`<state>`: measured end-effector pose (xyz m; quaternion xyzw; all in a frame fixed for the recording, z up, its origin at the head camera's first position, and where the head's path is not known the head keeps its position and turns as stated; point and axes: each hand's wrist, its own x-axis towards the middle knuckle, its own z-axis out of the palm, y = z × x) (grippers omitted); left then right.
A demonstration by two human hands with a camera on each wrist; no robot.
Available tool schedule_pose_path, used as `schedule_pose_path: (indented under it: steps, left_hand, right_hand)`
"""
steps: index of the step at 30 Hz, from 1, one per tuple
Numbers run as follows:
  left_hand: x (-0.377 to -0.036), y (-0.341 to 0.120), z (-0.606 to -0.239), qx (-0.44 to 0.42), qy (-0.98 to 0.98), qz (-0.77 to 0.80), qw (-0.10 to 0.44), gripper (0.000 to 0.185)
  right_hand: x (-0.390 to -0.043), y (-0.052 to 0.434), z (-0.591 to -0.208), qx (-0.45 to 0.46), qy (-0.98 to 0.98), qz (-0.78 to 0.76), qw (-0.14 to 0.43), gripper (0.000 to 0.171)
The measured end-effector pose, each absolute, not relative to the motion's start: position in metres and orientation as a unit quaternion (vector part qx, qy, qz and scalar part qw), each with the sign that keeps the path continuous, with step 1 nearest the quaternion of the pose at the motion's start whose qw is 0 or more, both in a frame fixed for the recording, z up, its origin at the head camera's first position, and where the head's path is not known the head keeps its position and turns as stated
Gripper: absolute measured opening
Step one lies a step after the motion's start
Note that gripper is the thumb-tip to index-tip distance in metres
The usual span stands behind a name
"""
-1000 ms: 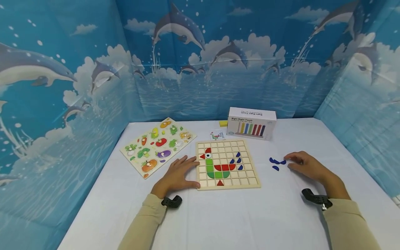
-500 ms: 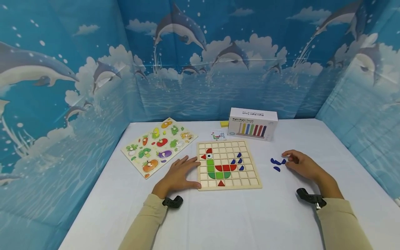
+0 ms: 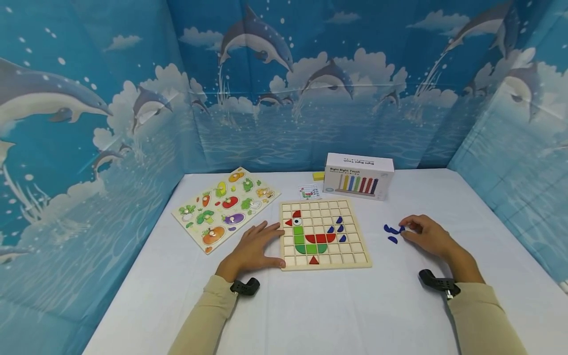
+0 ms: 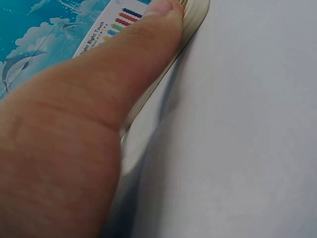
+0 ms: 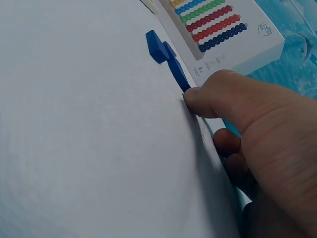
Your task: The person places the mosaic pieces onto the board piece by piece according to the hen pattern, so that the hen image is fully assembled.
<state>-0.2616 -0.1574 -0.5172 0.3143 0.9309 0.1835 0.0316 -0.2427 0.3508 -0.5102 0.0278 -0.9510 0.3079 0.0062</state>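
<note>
In the head view, my left hand [image 3: 252, 249] rests at the left edge of a wooden grid board [image 3: 350, 258], fingers spread and thumb at its near corner. The left wrist view shows that thumb [image 4: 148, 34] lying on the board's edge. Red, green and blue pieces form a bird on the board. To the right, my right hand [image 3: 428, 237] pinches a blue half-round puzzle piece [image 3: 402, 229] between thumb and index finger, partly covered by the fingertips. Beside it lie more blue pieces [image 3: 392, 240] on the white tablecloth; the right wrist view shows some blue pieces [image 5: 156, 48] just beyond the thumb.
A vegetable puzzle board [image 3: 201, 204] lies at the back left. Behind the grid board are a small picture card [image 3: 309, 192], a yellow block [image 3: 318, 175] and a white bead-toy box [image 3: 358, 176]. A dolphin-print curtain [image 3: 284, 128] encloses the table's back and sides.
My right hand has shifted a little left, and its thumb and index finger have closed on a blue half-round puzzle piece. The left hand stays at the board's edge.
</note>
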Motion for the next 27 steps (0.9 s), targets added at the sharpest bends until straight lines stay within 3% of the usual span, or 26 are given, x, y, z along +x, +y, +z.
schedule_pose_path:
  steps: [10, 16, 22, 27]
  left_hand:
    - [-0.261, -0.157, -0.517, 0.313, 0.932, 0.181, 0.033, 0.096]
    - [-0.260, -0.156, -0.516, 0.312, 0.932, 0.181, 0.035, 0.095]
    - [-0.258, -0.156, -0.513, 0.312, 0.931, 0.186, 0.039, 0.095]
    - [-0.259, -0.157, -0.514, 0.312, 0.932, 0.180, 0.036, 0.095]
  right_hand:
    - [-0.241, 0.352, -0.512, 0.024, -0.952, 0.305, 0.015, 0.017]
    - [-0.242, 0.351, -0.515, 0.034, -0.954, 0.298, 0.026, 0.025]
    - [-0.242, 0.346, -0.514, 0.036, -0.955, 0.293, 0.032, 0.016]
    - [-0.244, 0.342, -0.513, 0.036, -0.959, 0.281, 0.030, 0.024]
